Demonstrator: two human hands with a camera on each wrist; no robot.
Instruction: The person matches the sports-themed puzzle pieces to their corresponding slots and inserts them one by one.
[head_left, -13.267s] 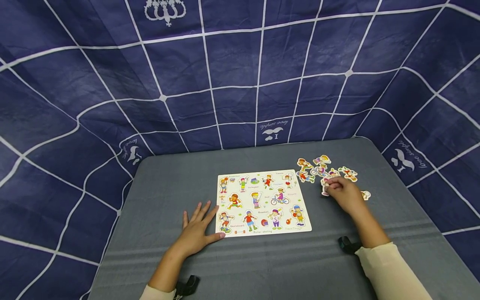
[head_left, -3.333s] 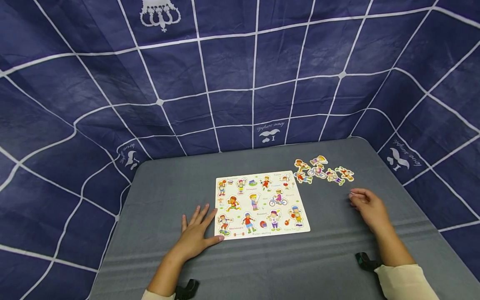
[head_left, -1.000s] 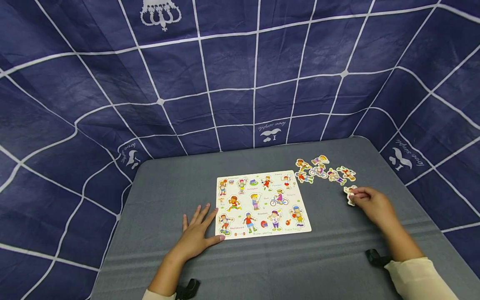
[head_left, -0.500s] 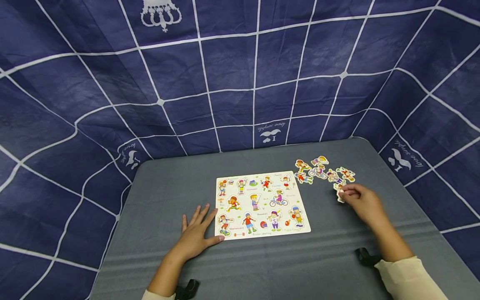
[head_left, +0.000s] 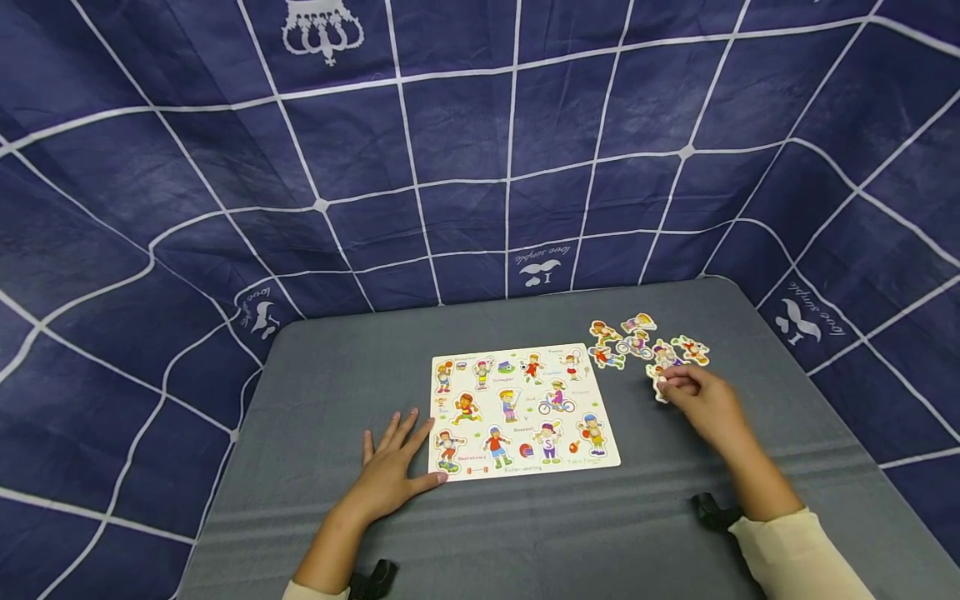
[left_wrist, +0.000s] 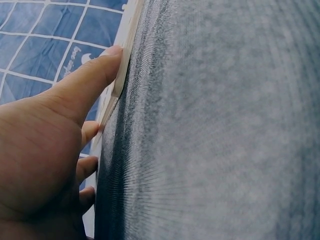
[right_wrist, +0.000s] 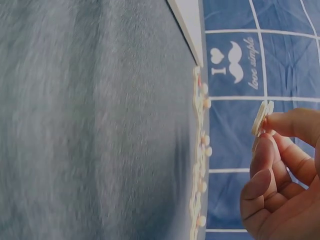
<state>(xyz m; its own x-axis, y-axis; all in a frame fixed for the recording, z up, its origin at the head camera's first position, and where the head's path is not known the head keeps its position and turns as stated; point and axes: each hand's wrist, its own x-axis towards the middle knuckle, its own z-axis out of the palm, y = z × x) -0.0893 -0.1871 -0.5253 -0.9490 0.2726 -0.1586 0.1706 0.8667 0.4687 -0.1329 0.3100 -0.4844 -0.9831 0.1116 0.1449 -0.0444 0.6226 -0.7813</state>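
Note:
A cream puzzle board point(head_left: 487, 421) printed with cartoon sports figures lies on the grey table. My left hand point(head_left: 392, 475) is spread flat at its lower left corner, thumb and a fingertip touching the edge; the left wrist view shows the thumb on the board's edge point(left_wrist: 125, 60). Between thumb and fingers, my right hand point(head_left: 705, 408) pinches a small figure piece point(head_left: 657, 385), right of the board. In the right wrist view that piece point(right_wrist: 261, 119) is held edge-on, above the table. Part of it is covered by my fingers.
Several loose figure pieces point(head_left: 636, 343) lie in a cluster beyond the board's upper right corner, some touching. In the right wrist view, small knobs stand on pieces point(right_wrist: 196, 175). A blue checked cloth point(head_left: 465, 167) hangs behind the table.
Compared with a second ago, my right hand has moved left with the pinched piece, close to the loose cluster. A separate piece at the far right earlier is gone from there. My left hand stays in place.

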